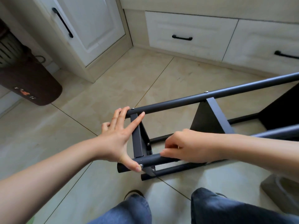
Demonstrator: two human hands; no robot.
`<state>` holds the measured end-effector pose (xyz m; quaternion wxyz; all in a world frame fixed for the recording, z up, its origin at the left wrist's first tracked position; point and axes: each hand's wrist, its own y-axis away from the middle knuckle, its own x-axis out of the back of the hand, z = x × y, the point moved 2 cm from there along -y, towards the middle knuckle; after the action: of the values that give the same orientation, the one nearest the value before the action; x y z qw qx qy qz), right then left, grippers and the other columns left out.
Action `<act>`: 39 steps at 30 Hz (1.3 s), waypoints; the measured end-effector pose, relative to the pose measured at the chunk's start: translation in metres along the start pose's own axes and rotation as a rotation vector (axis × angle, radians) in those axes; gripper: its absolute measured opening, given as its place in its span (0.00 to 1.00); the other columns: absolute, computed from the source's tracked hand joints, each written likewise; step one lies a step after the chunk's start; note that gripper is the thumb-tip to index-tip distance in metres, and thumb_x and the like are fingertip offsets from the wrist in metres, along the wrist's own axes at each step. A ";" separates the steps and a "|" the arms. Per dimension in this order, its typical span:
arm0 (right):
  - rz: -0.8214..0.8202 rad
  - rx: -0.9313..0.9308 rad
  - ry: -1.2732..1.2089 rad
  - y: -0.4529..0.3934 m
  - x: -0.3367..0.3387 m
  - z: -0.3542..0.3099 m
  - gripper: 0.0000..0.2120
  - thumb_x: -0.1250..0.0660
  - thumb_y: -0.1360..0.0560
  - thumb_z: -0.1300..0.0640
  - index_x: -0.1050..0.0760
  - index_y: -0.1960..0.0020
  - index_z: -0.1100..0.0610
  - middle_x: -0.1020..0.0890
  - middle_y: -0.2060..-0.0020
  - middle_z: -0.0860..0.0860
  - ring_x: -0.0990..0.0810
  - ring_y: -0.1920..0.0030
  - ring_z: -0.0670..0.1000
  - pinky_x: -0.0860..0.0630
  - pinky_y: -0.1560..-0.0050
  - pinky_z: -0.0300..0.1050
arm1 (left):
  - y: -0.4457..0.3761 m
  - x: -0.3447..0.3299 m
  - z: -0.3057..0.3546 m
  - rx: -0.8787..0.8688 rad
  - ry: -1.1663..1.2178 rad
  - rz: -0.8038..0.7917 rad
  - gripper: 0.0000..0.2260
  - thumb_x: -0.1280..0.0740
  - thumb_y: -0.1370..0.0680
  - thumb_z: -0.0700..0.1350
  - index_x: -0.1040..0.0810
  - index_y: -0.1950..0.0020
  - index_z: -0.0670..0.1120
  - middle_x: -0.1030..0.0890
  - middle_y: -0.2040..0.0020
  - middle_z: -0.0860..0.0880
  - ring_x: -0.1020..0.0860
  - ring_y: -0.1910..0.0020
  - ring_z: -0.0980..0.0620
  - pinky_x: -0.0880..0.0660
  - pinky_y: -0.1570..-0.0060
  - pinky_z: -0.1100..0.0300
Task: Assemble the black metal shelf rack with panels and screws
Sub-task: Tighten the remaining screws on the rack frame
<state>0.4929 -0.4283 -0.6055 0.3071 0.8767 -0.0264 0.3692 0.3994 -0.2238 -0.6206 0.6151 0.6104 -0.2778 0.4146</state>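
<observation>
- The black metal shelf rack point(208, 117) lies on its side on the tiled floor point(100, 88), partly built, its long round tubes running from the lower middle of the view off to the right edge.
- The upper tube point(210, 94) crosses the view on a slant and carries two screw heads on top: one at its near end point(133, 108), another further along point(206, 92).
- An end panel point(137, 136) joins the near end of the upper tube down to a nearer tube point(150, 160); a second panel point(213, 117) stands further along the rack.
- The left hand point(120, 135) is spread flat, fingers straight and apart. Its fingertips rest on the near end of the upper tube, and its thumb point(131, 164) reaches down to press beside a screw point(141, 165) at the end of the nearer tube.
- The right hand point(182, 146) has its fingers curled around the nearer tube, clamped on it just to the right of the end panel.
- A lower tube point(171, 171) lies against the floor beneath both hands.
- Behind the rack stand white cabinet drawers point(191, 29) with black handles, and a cabinet door point(90, 21) to the left.
- A brown bag point(30, 84) leans at the left edge.
- Blue trouser legs point(218, 207) show at the bottom of the view.
</observation>
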 end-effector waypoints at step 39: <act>0.464 0.025 0.255 0.012 -0.009 0.042 0.11 0.37 0.20 0.43 0.29 0.43 0.48 0.24 0.53 0.43 0.28 0.52 0.48 0.40 0.41 0.46 | -0.036 -0.130 0.060 0.524 1.375 0.757 0.02 0.33 0.21 0.35 0.25 0.52 0.38 0.22 0.59 0.45 0.25 0.60 0.50 0.31 0.63 0.64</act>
<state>0.5093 -0.4627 -0.6284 0.2045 0.7974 -0.1832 0.5374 0.3743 -0.3018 -0.7436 0.3043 0.2093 0.0796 0.9259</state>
